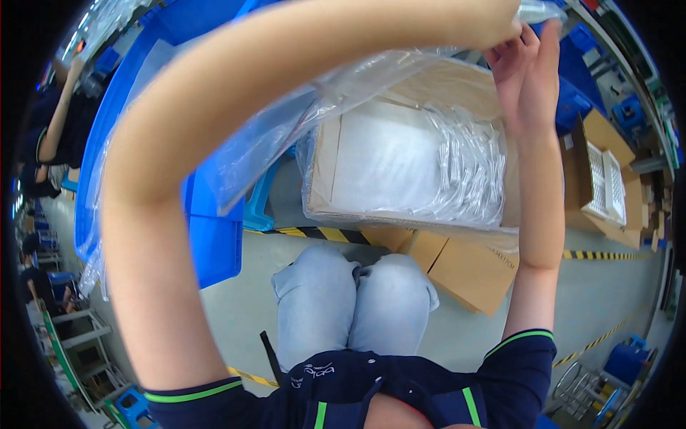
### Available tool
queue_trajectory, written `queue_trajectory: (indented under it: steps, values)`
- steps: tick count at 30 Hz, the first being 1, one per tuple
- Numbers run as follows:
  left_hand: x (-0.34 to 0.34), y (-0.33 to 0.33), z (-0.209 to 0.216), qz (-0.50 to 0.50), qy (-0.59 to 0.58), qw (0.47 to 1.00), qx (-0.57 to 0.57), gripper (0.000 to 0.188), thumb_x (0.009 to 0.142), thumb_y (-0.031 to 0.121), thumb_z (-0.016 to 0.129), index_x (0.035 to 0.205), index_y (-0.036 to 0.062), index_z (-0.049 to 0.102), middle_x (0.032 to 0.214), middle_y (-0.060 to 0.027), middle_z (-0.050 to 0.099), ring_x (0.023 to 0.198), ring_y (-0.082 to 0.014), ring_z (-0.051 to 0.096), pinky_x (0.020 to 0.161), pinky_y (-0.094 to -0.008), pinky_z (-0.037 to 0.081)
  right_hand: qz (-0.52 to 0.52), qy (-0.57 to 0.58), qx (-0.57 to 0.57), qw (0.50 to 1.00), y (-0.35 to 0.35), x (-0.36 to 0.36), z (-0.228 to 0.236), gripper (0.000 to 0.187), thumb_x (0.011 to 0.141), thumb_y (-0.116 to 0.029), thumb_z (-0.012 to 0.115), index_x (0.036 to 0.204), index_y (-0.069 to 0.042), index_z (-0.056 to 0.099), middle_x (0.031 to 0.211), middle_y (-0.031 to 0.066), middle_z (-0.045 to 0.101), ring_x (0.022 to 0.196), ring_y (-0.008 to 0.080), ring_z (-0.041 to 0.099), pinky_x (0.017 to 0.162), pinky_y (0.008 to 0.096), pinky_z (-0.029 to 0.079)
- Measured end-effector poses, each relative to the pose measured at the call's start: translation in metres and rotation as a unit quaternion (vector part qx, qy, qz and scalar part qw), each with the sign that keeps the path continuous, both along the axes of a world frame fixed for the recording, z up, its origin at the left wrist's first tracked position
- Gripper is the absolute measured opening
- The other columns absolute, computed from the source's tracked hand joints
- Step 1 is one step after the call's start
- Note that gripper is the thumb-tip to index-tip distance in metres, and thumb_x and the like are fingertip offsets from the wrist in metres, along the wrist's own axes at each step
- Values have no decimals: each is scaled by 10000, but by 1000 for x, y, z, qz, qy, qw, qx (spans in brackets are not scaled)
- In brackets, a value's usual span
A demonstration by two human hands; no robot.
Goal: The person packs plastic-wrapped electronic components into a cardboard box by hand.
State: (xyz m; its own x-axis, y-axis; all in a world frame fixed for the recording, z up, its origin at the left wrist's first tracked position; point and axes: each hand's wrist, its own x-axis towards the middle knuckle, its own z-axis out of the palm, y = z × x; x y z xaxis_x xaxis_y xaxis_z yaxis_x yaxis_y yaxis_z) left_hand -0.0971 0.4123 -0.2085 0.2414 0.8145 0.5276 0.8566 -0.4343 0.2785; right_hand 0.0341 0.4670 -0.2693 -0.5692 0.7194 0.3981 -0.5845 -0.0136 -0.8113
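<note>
My left arm arches across the top of the head view, and my left hand [491,25] is at the upper right, seen from its back and slightly blurred. It appears closed on a clear plastic packet [539,11], which is partly cut off by the picture's edge. Just below, my right hand [525,79] is raised with its palm showing. One finger reaches up beside the packet, and the others are loosely bent and apart. Beneath my arms stands an open cardboard box [407,222], lined with plastic and holding white sheet-like pieces and many clear-wrapped items [468,168].
Clear plastic film [286,129] drapes over the box's left side. A large blue bin [214,250] stands left, by a blue stool [263,204]. Flat cardboard [471,275] lies beneath the box. Another carton [607,179] with white trays is at right. People work at far left.
</note>
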Motion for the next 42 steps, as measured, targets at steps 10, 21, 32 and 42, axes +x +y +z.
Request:
queue_trajectory:
  steps: [10,21,32,42]
  values:
    - [44,-45,-197,-33,-48,971,-233,915,648,-43,494,1386,159,-7,923,-216,546,724,-358,582,587,-449,468,-234,-191,-88,949,55,34,-98,330,854,-59,477,1143,6,333,1059,206,533,861,330,607,601,420,552]
    - [36,-61,-305,-135,157,745,-634,995,672,24,568,1323,4,-184,928,-243,582,772,-346,591,696,-379,464,25,-528,266,806,35,-5,-251,494,739,-147,652,1146,-58,385,887,185,600,696,273,639,629,363,509]
    - [43,-53,-372,-60,20,730,-680,419,676,143,640,1023,-49,505,982,-243,574,939,-373,548,798,-394,441,-75,-789,424,438,32,-8,-302,592,670,-318,705,1084,-4,423,846,167,629,829,279,621,680,368,501]
    - [56,-67,-361,-161,259,864,-400,184,770,157,515,871,41,615,931,-118,616,920,-257,580,711,-368,497,-14,-778,411,474,56,1,-265,515,684,-286,703,1057,-38,450,859,157,631,830,285,619,690,386,494]
